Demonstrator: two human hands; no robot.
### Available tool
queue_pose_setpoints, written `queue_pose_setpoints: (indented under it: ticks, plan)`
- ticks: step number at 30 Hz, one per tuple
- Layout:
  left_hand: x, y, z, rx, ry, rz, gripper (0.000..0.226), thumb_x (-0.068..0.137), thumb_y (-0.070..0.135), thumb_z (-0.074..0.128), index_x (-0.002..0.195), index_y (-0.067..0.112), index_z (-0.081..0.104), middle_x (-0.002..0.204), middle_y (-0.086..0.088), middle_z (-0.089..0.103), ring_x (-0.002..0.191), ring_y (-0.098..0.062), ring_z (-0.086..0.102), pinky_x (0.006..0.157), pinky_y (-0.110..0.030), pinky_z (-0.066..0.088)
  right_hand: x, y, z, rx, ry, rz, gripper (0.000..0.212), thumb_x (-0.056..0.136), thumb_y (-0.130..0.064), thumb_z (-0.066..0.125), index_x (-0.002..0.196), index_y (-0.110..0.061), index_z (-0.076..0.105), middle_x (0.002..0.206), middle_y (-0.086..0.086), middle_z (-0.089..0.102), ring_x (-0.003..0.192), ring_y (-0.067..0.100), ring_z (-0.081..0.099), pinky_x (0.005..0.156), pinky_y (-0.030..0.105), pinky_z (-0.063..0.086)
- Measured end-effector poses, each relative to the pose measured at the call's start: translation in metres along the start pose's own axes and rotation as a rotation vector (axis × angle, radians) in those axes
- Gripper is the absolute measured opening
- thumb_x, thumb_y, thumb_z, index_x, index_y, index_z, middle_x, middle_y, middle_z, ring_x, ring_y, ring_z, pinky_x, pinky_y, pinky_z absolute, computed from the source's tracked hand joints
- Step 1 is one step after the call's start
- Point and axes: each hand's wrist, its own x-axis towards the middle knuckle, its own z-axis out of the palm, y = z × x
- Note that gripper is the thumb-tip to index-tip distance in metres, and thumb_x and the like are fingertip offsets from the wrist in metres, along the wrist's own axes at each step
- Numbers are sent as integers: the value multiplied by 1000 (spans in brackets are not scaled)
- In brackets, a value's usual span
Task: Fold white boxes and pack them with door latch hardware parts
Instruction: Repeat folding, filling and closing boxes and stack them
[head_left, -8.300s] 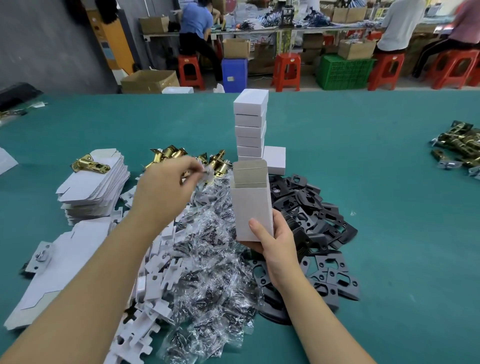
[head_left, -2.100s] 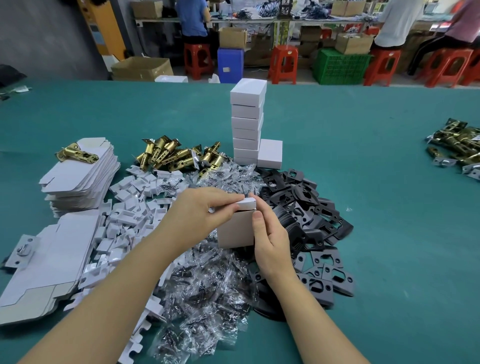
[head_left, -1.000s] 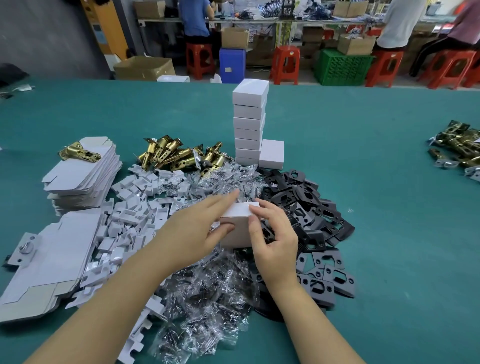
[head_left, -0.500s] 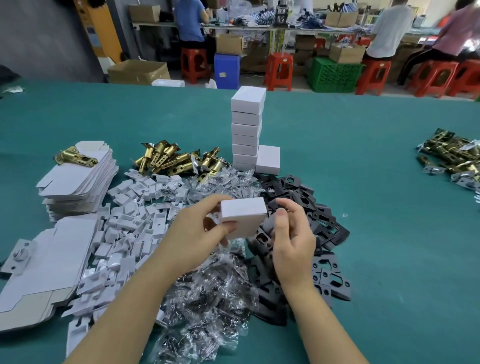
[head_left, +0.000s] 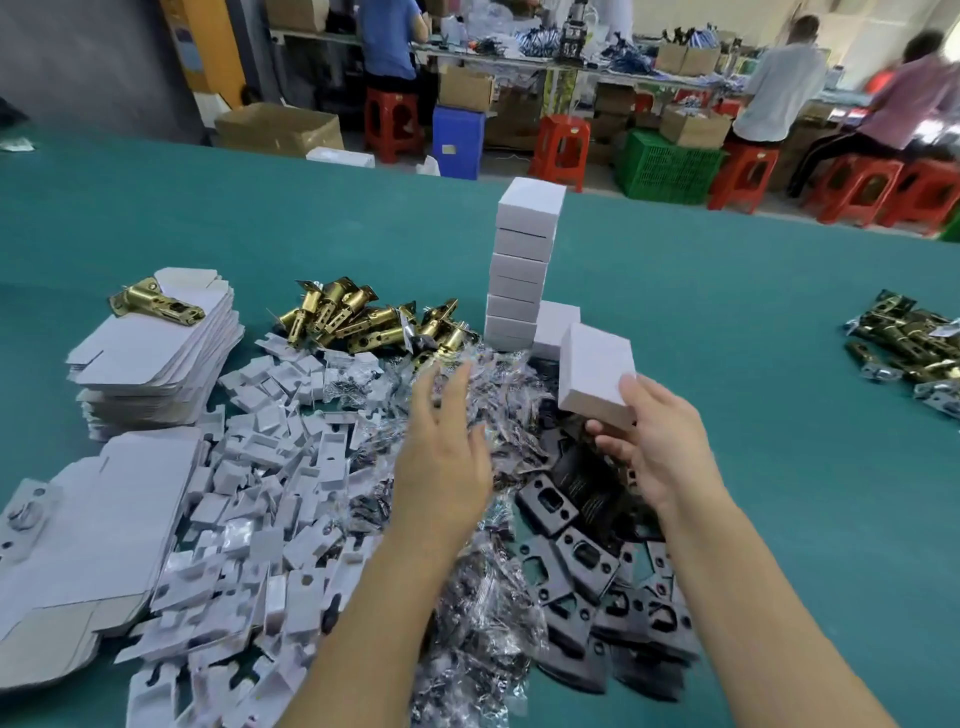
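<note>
My right hand (head_left: 655, 446) grips a closed white box (head_left: 595, 370) by its near end and holds it above the black strike plates (head_left: 587, 551), just right of the tall stack of closed white boxes (head_left: 523, 270). A single closed box (head_left: 555, 321) lies beside that stack. My left hand (head_left: 441, 447) hovers with straight fingers over the clear bags of screws (head_left: 483, 587) and holds nothing. Brass latch bolts (head_left: 358, 318) lie behind the bags. White card inserts (head_left: 270, 499) are heaped at left.
Flat unfolded box blanks (head_left: 156, 358) are stacked at far left with one brass latch (head_left: 153, 302) on top; more blanks (head_left: 93, 525) lie nearer. Another pile of latches (head_left: 909, 338) sits at the right edge. People, red stools and cartons are beyond the green table (head_left: 727, 415).
My left hand has let go of the box and opened. My right hand has carried the closed box up and to the right, toward the stack.
</note>
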Motion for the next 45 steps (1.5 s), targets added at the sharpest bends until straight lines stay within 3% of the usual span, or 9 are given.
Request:
queue_pose_setpoints:
  ticks: [3,7,11,14,24,28,39,42,45]
  plan:
    - [6,-14,14,2,-59,-128,61,98,27,55,154,35,30,164,4,7,72,8,40,53,-6,29,47,-15,6,-30,47,13,16,106,-20,57,118,-11,59,98,16,69,51,17,68,47,24,57]
    - [15,-18,20,10,-90,-162,55,100,32,55,152,32,36,162,9,13,97,-7,59,74,-18,50,100,-24,27,-57,69,-14,24,107,-19,55,129,-12,53,93,14,65,57,21,67,50,25,60]
    - [17,-19,23,11,-124,-174,52,101,33,54,151,32,39,162,10,16,87,-5,59,59,-10,34,139,-21,41,-123,119,-16,35,106,-19,55,140,-10,53,109,18,65,57,23,65,49,24,59]
    - [17,-21,25,5,-125,-183,53,100,33,54,151,32,39,162,10,15,84,-6,60,64,-13,40,159,-12,46,-236,142,-18,42,108,-21,51,147,-8,48,115,21,64,55,22,63,47,23,58]
    - [17,-24,26,14,-133,-166,52,101,37,53,151,33,38,158,14,21,80,-7,59,78,-24,54,182,5,49,-765,155,-152,37,110,-34,35,132,-19,60,75,-2,63,48,12,62,44,24,41]
    - [17,-24,25,14,-138,-157,51,101,37,52,150,33,40,157,11,24,83,-7,59,81,-25,56,184,12,52,-763,137,-128,43,110,-33,34,147,-19,52,72,6,66,48,16,60,45,23,45]
    - [16,-24,28,38,-133,-120,48,102,36,50,149,30,42,154,9,31,99,-12,62,88,-28,53,179,7,53,-788,78,-89,52,109,-45,32,145,-10,47,77,13,70,45,18,61,44,23,46]
    - [18,-27,30,22,-124,-124,47,101,35,51,148,30,44,154,8,32,97,-9,60,82,-22,47,161,1,45,-752,117,-56,64,108,-47,33,160,-11,25,94,16,71,51,17,60,49,26,44]
    - [17,-26,32,29,-117,-108,47,101,34,51,147,29,45,153,7,34,109,-9,57,89,-23,46,116,-4,34,-624,176,-152,56,107,-37,42,158,-16,33,129,6,63,56,10,63,55,27,48]
